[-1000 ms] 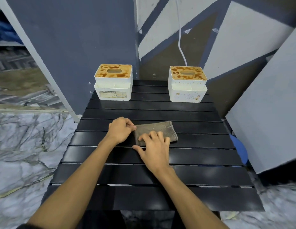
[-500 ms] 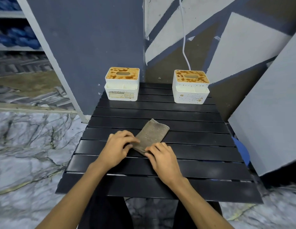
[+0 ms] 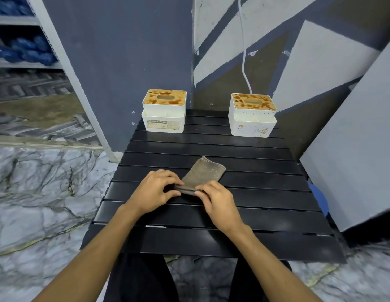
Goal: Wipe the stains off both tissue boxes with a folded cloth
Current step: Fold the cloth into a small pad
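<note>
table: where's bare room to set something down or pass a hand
Bare table slats: between left tissue box and right tissue box, and between them and the cloth. Crowded where left hand and right hand pinch it.

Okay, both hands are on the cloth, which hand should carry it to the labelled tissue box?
Left, probably. The left hand pinches the cloth, and the labelled tissue box stands far left, on its side; the right hand would have to reach across.
</note>
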A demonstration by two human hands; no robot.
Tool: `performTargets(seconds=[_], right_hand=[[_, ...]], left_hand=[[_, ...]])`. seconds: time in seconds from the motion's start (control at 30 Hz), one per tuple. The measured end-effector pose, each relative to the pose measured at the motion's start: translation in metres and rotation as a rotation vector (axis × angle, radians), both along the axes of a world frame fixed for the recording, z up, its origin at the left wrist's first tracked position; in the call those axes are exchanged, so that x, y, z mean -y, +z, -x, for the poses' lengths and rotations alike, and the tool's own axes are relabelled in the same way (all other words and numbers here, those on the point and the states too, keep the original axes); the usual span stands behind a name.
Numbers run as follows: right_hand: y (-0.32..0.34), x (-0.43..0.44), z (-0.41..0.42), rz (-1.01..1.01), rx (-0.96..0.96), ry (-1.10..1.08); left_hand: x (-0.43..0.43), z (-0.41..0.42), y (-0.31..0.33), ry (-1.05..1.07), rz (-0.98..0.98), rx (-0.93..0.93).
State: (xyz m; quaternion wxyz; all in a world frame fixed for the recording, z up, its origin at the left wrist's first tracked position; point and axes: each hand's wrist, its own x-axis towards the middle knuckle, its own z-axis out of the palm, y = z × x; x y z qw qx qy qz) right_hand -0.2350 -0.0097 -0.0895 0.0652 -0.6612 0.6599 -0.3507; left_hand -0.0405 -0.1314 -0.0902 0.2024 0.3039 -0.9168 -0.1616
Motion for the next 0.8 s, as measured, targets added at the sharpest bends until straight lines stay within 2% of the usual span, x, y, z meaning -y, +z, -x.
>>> performTargets(seconds=[0.23,0.33,0.47,0.57,0.7,0.8], right_hand=[[0.033,0.009,0.02,-0.133,0.574,-0.109],[0.04,0.019,0.036,-0.162,0.663,-0.158],[0.041,0.035,0.06,-0.194,0.651,-0.253],[0.037,0.047,0.072,-0.253,0.56,-0.306],[0.023,0.06,0.079,-0.326,0.452,-0.373],[0.017,0.065,0.078,-0.319,0.346,-0.435]], left_hand=[[0.012,0.025,0.024,-0.034,0.081,-0.088],[0.028,0.049,0.038,-0.064,0.053,-0.093],[0.049,0.085,0.046,-0.036,-0.121,-0.131],[0.059,0.104,0.044,0.034,-0.247,-0.133],[0.066,0.117,0.027,0.098,-0.319,-0.072],[0.065,0.121,0.011,0.176,-0.343,-0.14]])
